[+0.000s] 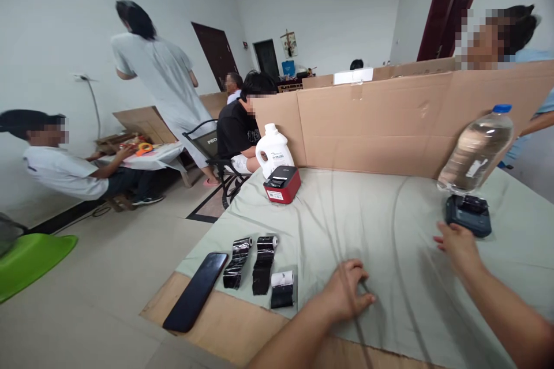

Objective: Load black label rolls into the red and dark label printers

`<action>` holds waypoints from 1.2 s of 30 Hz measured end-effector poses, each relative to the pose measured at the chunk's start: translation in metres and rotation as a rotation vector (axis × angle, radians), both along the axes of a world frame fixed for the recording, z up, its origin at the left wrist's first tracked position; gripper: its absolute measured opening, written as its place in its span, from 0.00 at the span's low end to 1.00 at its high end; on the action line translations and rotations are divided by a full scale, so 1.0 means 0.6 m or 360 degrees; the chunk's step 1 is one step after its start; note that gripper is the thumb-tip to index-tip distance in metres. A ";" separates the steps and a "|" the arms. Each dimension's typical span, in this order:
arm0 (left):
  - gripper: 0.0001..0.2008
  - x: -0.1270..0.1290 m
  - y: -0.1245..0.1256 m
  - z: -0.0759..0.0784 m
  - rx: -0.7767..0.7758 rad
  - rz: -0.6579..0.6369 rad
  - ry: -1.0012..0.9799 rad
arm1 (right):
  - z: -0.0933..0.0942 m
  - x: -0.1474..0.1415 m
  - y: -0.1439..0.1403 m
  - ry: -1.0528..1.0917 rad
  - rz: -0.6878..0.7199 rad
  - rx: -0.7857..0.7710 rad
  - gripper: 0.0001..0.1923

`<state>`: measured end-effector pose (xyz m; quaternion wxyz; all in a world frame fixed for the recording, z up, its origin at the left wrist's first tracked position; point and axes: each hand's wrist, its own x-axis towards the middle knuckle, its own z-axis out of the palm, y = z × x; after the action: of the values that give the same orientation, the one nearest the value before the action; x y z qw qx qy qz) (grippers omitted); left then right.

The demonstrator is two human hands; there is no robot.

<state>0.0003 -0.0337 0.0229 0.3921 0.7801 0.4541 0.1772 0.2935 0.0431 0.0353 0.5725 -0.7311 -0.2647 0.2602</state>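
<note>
Right hand point(461, 245) close by the dark device point(468, 218), left hand point(348, 289) apart

The dark device sits toward the right of the bench point(208, 331), on a pale green cloth point(359, 213), directly in front of a large clear bottle point(478, 147) with a blue cap. The right hand is at its near edge, fingers loosely bent and somewhat spread, with no object visible between them; whether it touches the device cannot be told. The left hand is low over the cloth near the middle, fingers curled, thumb set apart from them, and holds nothing visible.

Left of the left hand, a short white-and-black roll point(283, 289) lies beside two partly unrolled black rolls, the middle one point(263, 268) and the left one point(237, 263). A dark phone point(195, 293) lies aslant next to them, partly over bare wood. Farther back, a red-and-black device point(283, 185) stands in front of a white jug point(273, 150). A cardboard panel point(363, 121) runs along the far side. Beyond the left end sits a person in a black shirt point(234, 130).
</note>
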 end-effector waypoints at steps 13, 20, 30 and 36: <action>0.55 -0.219 0.346 0.143 0.0423 0.1518 0.0820 | -0.084 -0.227 -0.124 -0.0772 0.1335 0.0179 0.14; 0.56 -0.265 0.397 0.110 0.0192 0.1749 0.0770 | -0.083 -0.224 -0.118 -0.0855 0.1351 0.0141 0.14; 0.42 -0.172 0.298 0.146 0.0512 0.1581 0.0425 | -0.085 -0.218 -0.115 -0.0559 0.1311 0.0168 0.15; 0.35 -0.055 0.126 0.159 0.0609 0.1193 0.0143 | -0.090 -0.211 -0.123 -0.0247 0.1209 0.0473 0.31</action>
<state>-0.0325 0.0419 0.1186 0.1285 0.6266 0.6821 0.3545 0.1670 -0.0304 -0.0189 0.5133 -0.5084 -0.5927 0.3560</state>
